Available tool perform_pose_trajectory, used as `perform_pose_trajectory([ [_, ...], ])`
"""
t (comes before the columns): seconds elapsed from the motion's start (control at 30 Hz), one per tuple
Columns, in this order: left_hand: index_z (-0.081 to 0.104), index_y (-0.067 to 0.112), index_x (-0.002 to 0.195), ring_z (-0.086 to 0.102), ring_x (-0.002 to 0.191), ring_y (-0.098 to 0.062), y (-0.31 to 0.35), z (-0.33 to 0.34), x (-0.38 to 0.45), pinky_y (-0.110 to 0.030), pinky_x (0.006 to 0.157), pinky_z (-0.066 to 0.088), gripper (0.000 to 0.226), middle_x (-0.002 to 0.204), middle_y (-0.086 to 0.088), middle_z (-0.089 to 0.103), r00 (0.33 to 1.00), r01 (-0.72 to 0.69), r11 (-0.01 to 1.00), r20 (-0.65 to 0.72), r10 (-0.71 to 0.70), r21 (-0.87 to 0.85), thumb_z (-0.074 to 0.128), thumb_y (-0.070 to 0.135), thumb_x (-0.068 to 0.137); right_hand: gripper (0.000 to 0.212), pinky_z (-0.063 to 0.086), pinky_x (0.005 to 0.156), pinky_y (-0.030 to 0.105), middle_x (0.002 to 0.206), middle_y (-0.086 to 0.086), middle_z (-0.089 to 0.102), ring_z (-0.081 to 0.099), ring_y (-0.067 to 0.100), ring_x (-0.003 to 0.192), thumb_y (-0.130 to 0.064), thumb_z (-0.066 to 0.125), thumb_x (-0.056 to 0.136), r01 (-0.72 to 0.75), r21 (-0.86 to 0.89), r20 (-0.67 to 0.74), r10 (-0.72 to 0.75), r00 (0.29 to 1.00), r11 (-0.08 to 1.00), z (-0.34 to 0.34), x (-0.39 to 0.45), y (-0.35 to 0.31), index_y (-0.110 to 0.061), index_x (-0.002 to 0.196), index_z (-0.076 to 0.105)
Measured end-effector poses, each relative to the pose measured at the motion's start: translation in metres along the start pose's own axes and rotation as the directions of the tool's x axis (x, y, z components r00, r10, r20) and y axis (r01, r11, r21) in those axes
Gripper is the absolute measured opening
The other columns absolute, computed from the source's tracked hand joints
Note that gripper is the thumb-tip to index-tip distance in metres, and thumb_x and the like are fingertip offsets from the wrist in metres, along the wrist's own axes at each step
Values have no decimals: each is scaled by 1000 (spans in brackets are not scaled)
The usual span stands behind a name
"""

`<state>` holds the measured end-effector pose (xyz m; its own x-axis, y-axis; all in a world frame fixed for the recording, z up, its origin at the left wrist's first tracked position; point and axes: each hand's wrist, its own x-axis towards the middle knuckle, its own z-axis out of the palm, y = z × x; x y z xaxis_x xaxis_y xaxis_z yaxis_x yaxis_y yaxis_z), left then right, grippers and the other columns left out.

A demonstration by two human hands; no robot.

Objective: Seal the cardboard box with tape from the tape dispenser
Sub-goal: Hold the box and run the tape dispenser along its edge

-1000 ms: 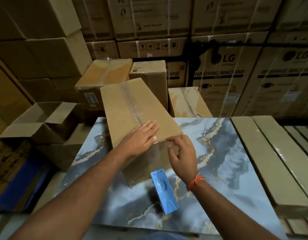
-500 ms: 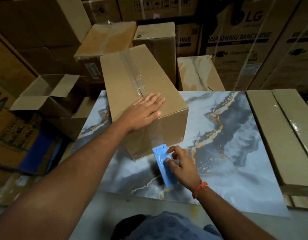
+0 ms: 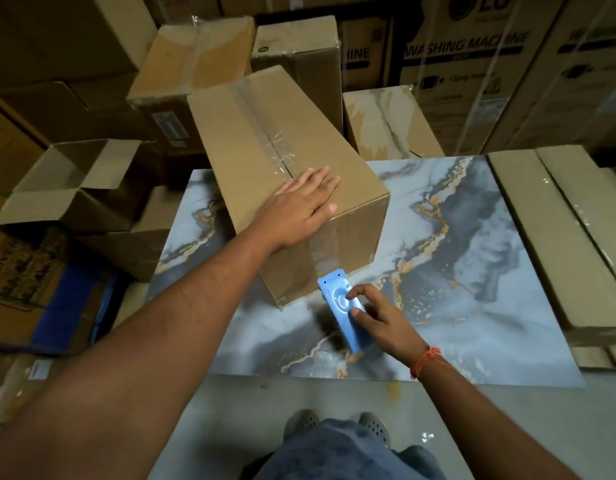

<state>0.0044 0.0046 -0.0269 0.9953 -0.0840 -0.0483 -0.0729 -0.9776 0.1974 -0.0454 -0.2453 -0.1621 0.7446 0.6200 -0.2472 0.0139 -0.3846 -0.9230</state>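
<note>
A long brown cardboard box [image 3: 251, 140] lies on the marbled blue-grey tabletop [image 3: 473, 271], its flaps closed and a strip of clear tape running along the top seam and down the near end face. My left hand [image 3: 299, 209] rests flat on the box's near top edge, fingers spread, pressing the tape. A blue tape dispenser [image 3: 341, 311] hangs at the foot of the near end face, its toothed edge still joined to the tape. My right hand [image 3: 379, 320] holds the dispenser, thumb and fingertips on its blue face.
An open empty carton [image 3: 67, 188] sits to the left. Taped cartons [image 3: 192, 67] stand behind the box, and a marbled slab [image 3: 386, 123] leans at the back. Flat wrapped cartons [image 3: 559, 237] border the table's right side. Large washing machine boxes [image 3: 466, 64] fill the background.
My right hand dropped from the box's top edge to the blue dispenser and took hold of it at the end face. My left hand stayed flat on the box. The camera tilted down.
</note>
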Motion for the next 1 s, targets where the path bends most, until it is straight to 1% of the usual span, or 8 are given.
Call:
perform_pose_trajectory([
  [0.07, 17, 32, 164, 4, 161, -18, 0, 0, 0, -42, 128, 7, 59, 175, 5, 7, 1000, -2, 1000, 0, 2, -11, 29, 49, 109, 20, 39, 66, 27, 87, 7, 59, 50, 15, 74, -29, 55, 101, -23, 8, 30, 23, 999, 1000, 1, 0, -2, -35, 119, 53],
  [0.13, 17, 32, 164, 4, 161, -18, -1, 1, 0, -41, 127, 6, 59, 175, 5, 7, 1000, -3, 1000, -8, 3, -14, 29, 48, 109, 23, 44, 76, 21, 115, -1, 63, 58, 11, 93, -29, 56, 101, -41, 63, 43, 38, 998, 997, 3, 1, -4, -36, 122, 57],
  [0.23, 17, 32, 164, 4, 161, -19, -2, 3, 1, -42, 128, 7, 60, 175, 4, 7, 1000, -14, 1000, -7, 14, -5, 29, 49, 108, 26, 45, 83, 7, 132, -10, 60, 58, -9, 104, -23, 56, 101, -51, 157, 18, 48, 999, 986, 5, 2, -10, -28, 125, 66],
  [0.3, 17, 31, 164, 5, 161, -21, -3, 4, 2, -43, 128, 7, 60, 175, 3, 7, 1000, -18, 1000, -4, 18, -3, 29, 49, 108, 27, 45, 86, 5, 133, -11, 62, 58, -15, 104, -21, 57, 101, -54, 183, 4, 54, 999, 982, 9, 5, -12, -24, 125, 68],
  [0.47, 19, 30, 164, 7, 161, -23, -6, 7, 5, -45, 128, 9, 61, 175, 0, 10, 999, -31, 999, -14, 31, -8, 28, 50, 107, 25, 47, 86, 18, 131, -4, 67, 62, 5, 103, -22, 61, 99, -46, 211, -71, 62, 996, 976, 20, 13, -10, -27, 121, 71],
  [0.6, 19, 27, 164, 9, 161, -25, -6, 7, 7, -45, 128, 9, 61, 174, -3, 11, 999, -48, 999, -18, 48, -5, 28, 49, 107, 26, 49, 76, 10, 129, -1, 66, 63, -2, 94, -17, 62, 98, -31, 234, -116, 60, 992, 972, 29, 5, -13, -21, 123, 70],
  [0.8, 17, 29, 164, 7, 161, -24, -6, 4, 6, -44, 128, 7, 61, 175, -1, 9, 999, -40, 999, -7, 40, -24, 27, 50, 108, 30, 51, 84, 16, 131, -10, 64, 64, 4, 104, -19, 60, 99, -37, 252, -111, 67, 992, 967, 29, -14, -13, -28, 126, 69],
  [1.0, 15, 31, 164, 3, 161, -21, -4, 2, 5, -41, 128, 5, 61, 175, 2, 6, 1000, -26, 999, 10, 27, -36, 27, 51, 108, 30, 53, 83, 20, 126, -12, 67, 65, 4, 98, -17, 58, 99, -40, 268, -116, 73, 991, 963, 17, -31, -12, -30, 123, 71],
])
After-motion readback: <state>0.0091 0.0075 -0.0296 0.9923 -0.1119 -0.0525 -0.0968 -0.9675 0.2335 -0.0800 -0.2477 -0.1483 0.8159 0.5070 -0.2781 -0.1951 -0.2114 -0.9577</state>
